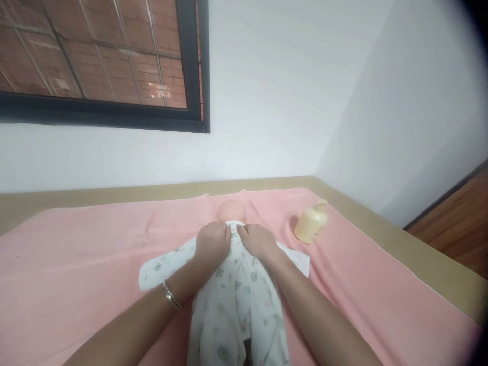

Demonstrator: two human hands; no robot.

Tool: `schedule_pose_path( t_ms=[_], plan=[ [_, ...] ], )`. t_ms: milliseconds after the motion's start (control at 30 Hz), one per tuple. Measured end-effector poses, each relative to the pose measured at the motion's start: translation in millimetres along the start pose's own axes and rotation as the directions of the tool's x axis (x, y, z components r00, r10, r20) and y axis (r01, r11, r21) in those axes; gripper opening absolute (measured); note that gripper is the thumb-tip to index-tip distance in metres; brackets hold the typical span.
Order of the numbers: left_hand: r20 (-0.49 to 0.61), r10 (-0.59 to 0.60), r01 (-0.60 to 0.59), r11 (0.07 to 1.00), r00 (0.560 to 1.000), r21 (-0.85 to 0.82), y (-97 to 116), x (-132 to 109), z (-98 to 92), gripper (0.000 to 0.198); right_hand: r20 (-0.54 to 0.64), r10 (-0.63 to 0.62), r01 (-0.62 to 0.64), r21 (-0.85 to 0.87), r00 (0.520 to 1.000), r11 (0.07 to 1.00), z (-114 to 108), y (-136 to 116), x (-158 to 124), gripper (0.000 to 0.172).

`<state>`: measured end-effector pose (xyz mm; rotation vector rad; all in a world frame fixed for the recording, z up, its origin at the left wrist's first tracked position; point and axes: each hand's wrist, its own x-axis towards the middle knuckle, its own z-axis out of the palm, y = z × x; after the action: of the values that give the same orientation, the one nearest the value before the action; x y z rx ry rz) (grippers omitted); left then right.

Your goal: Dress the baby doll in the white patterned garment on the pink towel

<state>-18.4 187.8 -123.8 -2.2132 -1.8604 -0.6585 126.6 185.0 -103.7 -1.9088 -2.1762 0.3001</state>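
Item: baby doll [231, 209] — lying on its back at the middle of the pink towel [76, 244], head toward the wall, body wrapped in a white printed cloth [236, 300].
Handling, by judgement: the doll looks light, its head smooth and rather firm; the cloth is thin, soft and limp, apt to slide and bunch. Best taken at the edge by the neck, where both hands already are.
Left hand [213, 241] — fingers curled and pressed together on the cloth at the doll's chest; a bangle [171, 296] on the wrist.
Right hand [258, 240] — fingers bent down onto the cloth just beside the left, near the neck; whether they pinch a fold cannot be told.
Nearby: a cream bottle [310, 223], tilted on the towel, well apart to the right.
Support: a tan tabletop [419, 259] in a room corner; a window [99, 61] above left.
Not visible: the doll's face, arms and legs — all under cloth or hands; lower cloth cut off by the frame.
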Motion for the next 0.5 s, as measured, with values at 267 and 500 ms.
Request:
schedule_pose_path(
  t_ms=[267,500],
  plan=[
    [0.168,-0.03,0.032,0.999,0.985,-0.007,-6.9,2.5,-0.9,0.052,-0.188,-0.119,0.107,-0.074,0.975,0.991,5.1,-15.1,-12.7,0.039],
    [0.045,0.004,-0.005,1.0,0.999,0.019,-2.1,0.9,0.4,0.045,-0.054,-0.009,0.01,0.012,0.999,1.0,3.4,-0.2,-0.2,0.056]
  ],
)
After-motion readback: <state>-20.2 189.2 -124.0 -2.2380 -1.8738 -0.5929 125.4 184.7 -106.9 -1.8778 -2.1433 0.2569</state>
